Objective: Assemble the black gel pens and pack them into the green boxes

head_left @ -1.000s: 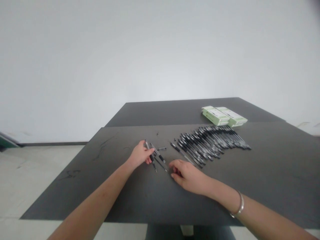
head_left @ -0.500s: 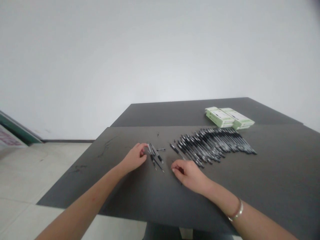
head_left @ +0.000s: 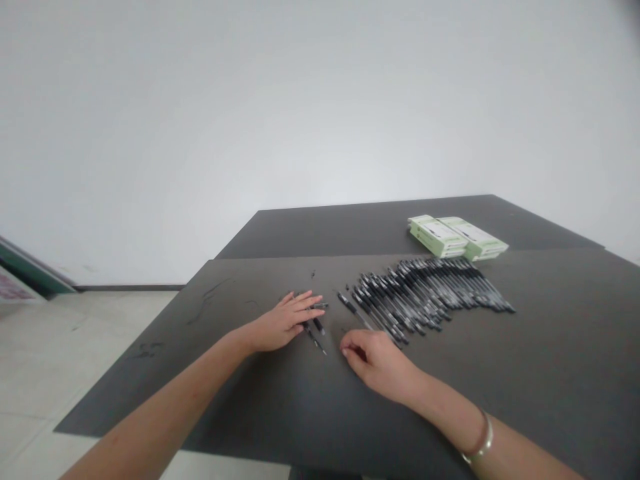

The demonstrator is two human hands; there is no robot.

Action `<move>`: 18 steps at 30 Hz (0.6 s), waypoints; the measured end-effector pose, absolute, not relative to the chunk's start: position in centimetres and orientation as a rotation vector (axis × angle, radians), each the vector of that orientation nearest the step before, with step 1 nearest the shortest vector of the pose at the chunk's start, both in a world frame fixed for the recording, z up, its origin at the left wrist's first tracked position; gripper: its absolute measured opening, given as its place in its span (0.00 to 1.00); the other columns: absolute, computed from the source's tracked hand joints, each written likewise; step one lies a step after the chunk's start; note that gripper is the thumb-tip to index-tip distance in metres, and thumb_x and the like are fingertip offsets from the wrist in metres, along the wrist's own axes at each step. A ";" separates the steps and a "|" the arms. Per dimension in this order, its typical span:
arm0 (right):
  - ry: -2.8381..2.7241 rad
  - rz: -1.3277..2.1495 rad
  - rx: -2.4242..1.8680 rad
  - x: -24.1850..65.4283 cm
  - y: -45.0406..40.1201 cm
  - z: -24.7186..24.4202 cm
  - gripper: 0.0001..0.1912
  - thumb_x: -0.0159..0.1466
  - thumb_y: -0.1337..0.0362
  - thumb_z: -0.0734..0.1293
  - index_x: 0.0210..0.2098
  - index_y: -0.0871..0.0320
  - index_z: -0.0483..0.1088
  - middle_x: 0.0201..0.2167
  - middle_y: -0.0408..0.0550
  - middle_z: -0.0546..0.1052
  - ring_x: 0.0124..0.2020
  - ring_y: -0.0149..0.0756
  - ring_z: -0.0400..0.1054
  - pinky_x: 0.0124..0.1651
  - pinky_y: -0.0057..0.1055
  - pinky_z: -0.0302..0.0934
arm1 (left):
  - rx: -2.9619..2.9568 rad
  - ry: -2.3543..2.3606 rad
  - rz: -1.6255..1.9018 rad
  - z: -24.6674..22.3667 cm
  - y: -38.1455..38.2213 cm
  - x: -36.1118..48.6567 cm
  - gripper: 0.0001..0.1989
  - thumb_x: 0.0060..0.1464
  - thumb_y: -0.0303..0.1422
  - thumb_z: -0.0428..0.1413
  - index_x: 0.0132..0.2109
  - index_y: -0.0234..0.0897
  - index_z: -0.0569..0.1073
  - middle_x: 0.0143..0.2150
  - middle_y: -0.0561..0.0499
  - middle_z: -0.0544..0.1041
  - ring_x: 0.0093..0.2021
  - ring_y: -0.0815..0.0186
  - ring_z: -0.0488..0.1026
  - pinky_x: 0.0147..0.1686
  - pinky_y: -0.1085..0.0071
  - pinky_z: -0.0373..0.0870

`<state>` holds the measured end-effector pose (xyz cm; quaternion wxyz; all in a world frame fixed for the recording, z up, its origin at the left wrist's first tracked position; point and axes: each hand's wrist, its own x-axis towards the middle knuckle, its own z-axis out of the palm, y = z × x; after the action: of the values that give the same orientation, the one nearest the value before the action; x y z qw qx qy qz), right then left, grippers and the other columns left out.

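Note:
My left hand (head_left: 283,323) lies with its fingers spread over a few loose pens and pen parts (head_left: 318,325), partly covering them. My right hand (head_left: 373,357) rests on the dark table (head_left: 300,400) with fingers curled and fingertips pressed together; whatever they hold, if anything, cannot be made out. Just beyond it, one pen (head_left: 355,309) lies at a slant, at the left end of a long row of clear and black pens (head_left: 425,293). A silver bangle (head_left: 481,441) is on my right wrist.
Green and white boxes (head_left: 437,236) stand stacked side by side behind the row of pens. A tiny dark piece (head_left: 313,274) lies beyond my left hand. A pale wall (head_left: 320,100) rises behind the table; a green-edged panel (head_left: 30,273) leans at far left.
My left hand has moved right and over the loose pens, its fingers now spread out. My right hand keeps its curled shape in nearly the same place. The view has shifted slightly.

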<state>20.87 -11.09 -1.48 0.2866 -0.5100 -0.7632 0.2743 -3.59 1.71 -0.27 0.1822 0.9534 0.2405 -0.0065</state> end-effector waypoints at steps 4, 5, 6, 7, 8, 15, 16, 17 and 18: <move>-2.035 0.739 -1.367 20.8 -11.0 -1.5 0.10 0.61 0.72 0.60 0.32 0.58 0.72 0.26 0.43 0.74 0.28 0.31 0.66 0.32 0.25 0.55 | 2.674 0.654 -0.024 -0.4 1.7 -3.7 0.26 0.63 0.26 0.44 0.65 0.52 0.61 0.71 0.50 0.54 0.71 0.57 0.46 0.66 0.44 0.37; -2.033 0.740 -1.370 20.8 -11.0 -1.6 0.09 0.61 0.72 0.60 0.32 0.58 0.72 0.26 0.43 0.74 0.28 0.31 0.66 0.32 0.25 0.55 | 2.676 0.658 -0.023 -0.4 1.7 -3.7 0.26 0.63 0.26 0.44 0.65 0.52 0.60 0.70 0.50 0.54 0.71 0.57 0.46 0.66 0.44 0.36; -2.034 0.741 -1.371 20.8 -11.0 -1.6 0.09 0.61 0.72 0.60 0.32 0.58 0.72 0.26 0.43 0.74 0.28 0.31 0.66 0.32 0.25 0.55 | 2.682 0.665 -0.024 -0.5 1.7 -3.7 0.26 0.63 0.26 0.43 0.65 0.52 0.60 0.70 0.50 0.55 0.71 0.58 0.47 0.66 0.44 0.36; -2.036 0.739 -1.370 20.8 -11.0 -1.7 0.09 0.61 0.72 0.60 0.31 0.58 0.72 0.26 0.43 0.74 0.28 0.31 0.66 0.32 0.25 0.55 | 2.692 0.672 -0.026 -0.6 1.7 -3.7 0.25 0.64 0.26 0.43 0.64 0.52 0.61 0.70 0.50 0.55 0.70 0.59 0.47 0.66 0.45 0.35; -2.037 0.737 -1.370 20.8 -10.9 -1.8 0.09 0.61 0.72 0.60 0.31 0.58 0.72 0.26 0.43 0.74 0.28 0.31 0.66 0.32 0.25 0.55 | 2.705 0.679 -0.027 -0.8 1.8 -3.7 0.25 0.64 0.26 0.42 0.64 0.52 0.61 0.70 0.50 0.56 0.70 0.60 0.48 0.66 0.45 0.35; -2.019 0.746 -1.378 20.7 -10.9 -1.9 0.09 0.61 0.72 0.60 0.32 0.58 0.72 0.27 0.43 0.74 0.28 0.31 0.67 0.33 0.25 0.55 | 2.704 0.806 0.050 -2.1 3.4 -3.4 0.23 0.64 0.27 0.42 0.62 0.49 0.65 0.68 0.51 0.61 0.69 0.63 0.53 0.67 0.49 0.36; -2.022 0.745 -1.380 20.7 -10.9 -1.9 0.09 0.61 0.72 0.60 0.32 0.58 0.72 0.27 0.43 0.75 0.28 0.31 0.67 0.33 0.25 0.55 | 2.694 0.835 0.067 -2.2 3.7 -3.4 0.22 0.64 0.27 0.42 0.61 0.49 0.66 0.67 0.50 0.62 0.68 0.63 0.55 0.66 0.49 0.37; -2.025 0.744 -1.380 20.8 -10.9 -1.9 0.09 0.61 0.72 0.60 0.32 0.58 0.72 0.27 0.44 0.75 0.29 0.31 0.67 0.33 0.25 0.55 | 2.688 0.862 0.080 -2.3 4.0 -3.3 0.22 0.63 0.27 0.43 0.60 0.48 0.67 0.66 0.50 0.64 0.68 0.63 0.56 0.66 0.49 0.38; -2.029 0.742 -1.378 20.8 -10.9 -1.9 0.09 0.61 0.72 0.60 0.32 0.59 0.72 0.27 0.44 0.75 0.29 0.31 0.68 0.34 0.25 0.55 | 2.685 0.888 0.093 -2.3 4.2 -3.3 0.21 0.63 0.27 0.43 0.59 0.48 0.68 0.65 0.50 0.65 0.67 0.63 0.57 0.66 0.49 0.39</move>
<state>20.75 -10.91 -1.93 0.2856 -0.5154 -0.7588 0.2776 -3.26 4.24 -2.34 0.1555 0.9374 0.3099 0.0326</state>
